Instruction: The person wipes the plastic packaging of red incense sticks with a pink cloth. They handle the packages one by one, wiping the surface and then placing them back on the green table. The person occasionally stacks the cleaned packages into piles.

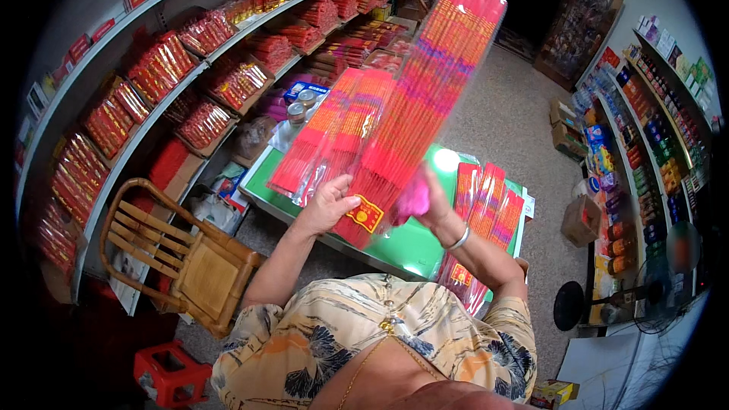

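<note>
My left hand (327,209) grips the lower end of a long pack of red incense sticks (433,74) in transparent plastic, its thumb beside a yellow-and-red label (365,214). The pack is raised at a slant over a green-topped table (421,250), its far end pointing away from me. In my right hand (435,202) is a bunched pink cloth (412,200), held against or close beside the pack's right edge; contact is hard to tell. More wrapped incense packs (336,125) lie on the table's left part. Others (484,193) lie along its right side, partly behind my right forearm.
Shelves of red packaged goods (162,68) line the left wall. A bamboo chair (199,262) and a red plastic stool (170,374) stand left of me. Metal cans (297,114) sit at the table's back left. Bottle shelves (632,182), cardboard boxes (581,219) and a fan (649,294) are at right.
</note>
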Motion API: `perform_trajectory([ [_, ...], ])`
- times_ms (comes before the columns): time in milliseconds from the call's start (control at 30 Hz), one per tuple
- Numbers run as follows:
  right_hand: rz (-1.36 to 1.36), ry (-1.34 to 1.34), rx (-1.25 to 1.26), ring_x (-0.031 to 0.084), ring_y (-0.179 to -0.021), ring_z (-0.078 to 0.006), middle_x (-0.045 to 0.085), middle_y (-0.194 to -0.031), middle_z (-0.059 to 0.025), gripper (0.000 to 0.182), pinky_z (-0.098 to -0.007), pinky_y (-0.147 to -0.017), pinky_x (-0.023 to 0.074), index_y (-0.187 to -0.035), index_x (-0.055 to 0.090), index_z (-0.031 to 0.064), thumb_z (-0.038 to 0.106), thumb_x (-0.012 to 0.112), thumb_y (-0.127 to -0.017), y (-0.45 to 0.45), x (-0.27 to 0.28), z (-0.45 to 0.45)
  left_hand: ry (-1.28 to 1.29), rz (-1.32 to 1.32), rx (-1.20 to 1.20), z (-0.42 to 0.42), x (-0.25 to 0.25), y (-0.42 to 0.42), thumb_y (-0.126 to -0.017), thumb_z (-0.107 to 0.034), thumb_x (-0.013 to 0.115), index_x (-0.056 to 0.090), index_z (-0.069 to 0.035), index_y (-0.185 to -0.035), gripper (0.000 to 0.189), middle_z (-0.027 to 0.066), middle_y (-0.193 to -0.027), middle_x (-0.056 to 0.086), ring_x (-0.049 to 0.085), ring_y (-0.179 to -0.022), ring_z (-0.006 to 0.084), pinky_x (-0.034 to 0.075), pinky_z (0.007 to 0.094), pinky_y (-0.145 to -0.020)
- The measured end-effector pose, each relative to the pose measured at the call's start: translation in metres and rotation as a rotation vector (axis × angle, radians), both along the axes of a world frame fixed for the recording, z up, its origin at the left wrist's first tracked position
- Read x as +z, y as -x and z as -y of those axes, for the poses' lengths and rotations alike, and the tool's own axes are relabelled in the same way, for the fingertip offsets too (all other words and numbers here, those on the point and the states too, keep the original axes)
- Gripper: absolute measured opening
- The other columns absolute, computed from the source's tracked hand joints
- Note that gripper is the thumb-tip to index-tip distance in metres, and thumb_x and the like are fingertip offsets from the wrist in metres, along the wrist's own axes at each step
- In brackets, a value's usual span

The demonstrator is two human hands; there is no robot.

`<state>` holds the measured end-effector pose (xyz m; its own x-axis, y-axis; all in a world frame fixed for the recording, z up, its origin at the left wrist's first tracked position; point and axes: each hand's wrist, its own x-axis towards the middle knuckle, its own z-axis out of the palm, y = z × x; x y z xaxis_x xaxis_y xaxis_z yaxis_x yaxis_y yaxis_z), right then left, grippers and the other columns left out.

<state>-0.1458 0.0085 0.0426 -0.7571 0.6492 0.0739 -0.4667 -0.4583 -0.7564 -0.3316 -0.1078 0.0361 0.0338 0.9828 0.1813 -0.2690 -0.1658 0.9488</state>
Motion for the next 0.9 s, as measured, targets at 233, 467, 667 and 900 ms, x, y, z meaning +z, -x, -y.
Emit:
perform_trajectory([
  [233,-0.078,-0.207,-0.137,0.058,-0.092,-0.0186,0.058,-0.100,-0.0067,0.046,-0.0335,-0.082,0.0466,-0.115,0.047,0.0066,0.044,0.040,-0.090,-0.029,0.060,-0.063,0.063,0.026,-0.074,0.013,0.006,-0.003,-0.085,-0.003,0.052,0.047,0.002,-0.114,0.030,0.0068,-0.105,0.058,0.056,-0.094,0.0120,0.046,0.0270,-0.082],
  [467,-0.373,-0.150,-0.533,0.043,-0.116,-0.0230,0.047,-0.123,-0.0091,0.058,-0.0420,-0.099,0.0336,-0.128,0.037,0.0054,0.048,0.033,-0.090,-0.045,0.135,-0.082,0.097,-0.026,-0.127,0.013,-0.016,-0.008,-0.084,-0.002,0.053,0.047,0.003,-0.114,0.031,0.0065,-0.103,0.058,0.056,-0.093,0.0107,0.046,0.0255,-0.080],
  [667,-0.148,-0.045,-0.125,0.056,-0.081,-0.0122,0.056,-0.091,0.0007,0.043,-0.0260,-0.070,0.0477,-0.117,0.045,0.0091,0.042,0.043,-0.089,-0.029,0.023,-0.017,0.025,0.115,-0.061,-0.001,0.004,-0.023,-0.083,-0.001,0.053,0.044,0.004,-0.117,0.036,0.0096,-0.107,0.058,0.057,-0.098,0.0152,0.045,0.0293,-0.086],
  [900,0.108,-0.119,-0.175,0.057,-0.098,-0.0209,0.055,-0.111,-0.0139,0.052,-0.0322,-0.085,0.0457,-0.120,0.042,-0.0041,0.037,0.045,-0.087,-0.081,-0.051,0.008,0.085,0.194,-0.030,-0.023,-0.001,-0.043,-0.081,0.002,0.053,0.044,0.004,-0.117,0.037,0.0136,-0.109,0.057,0.057,-0.099,0.0177,0.046,0.0317,-0.087],
])
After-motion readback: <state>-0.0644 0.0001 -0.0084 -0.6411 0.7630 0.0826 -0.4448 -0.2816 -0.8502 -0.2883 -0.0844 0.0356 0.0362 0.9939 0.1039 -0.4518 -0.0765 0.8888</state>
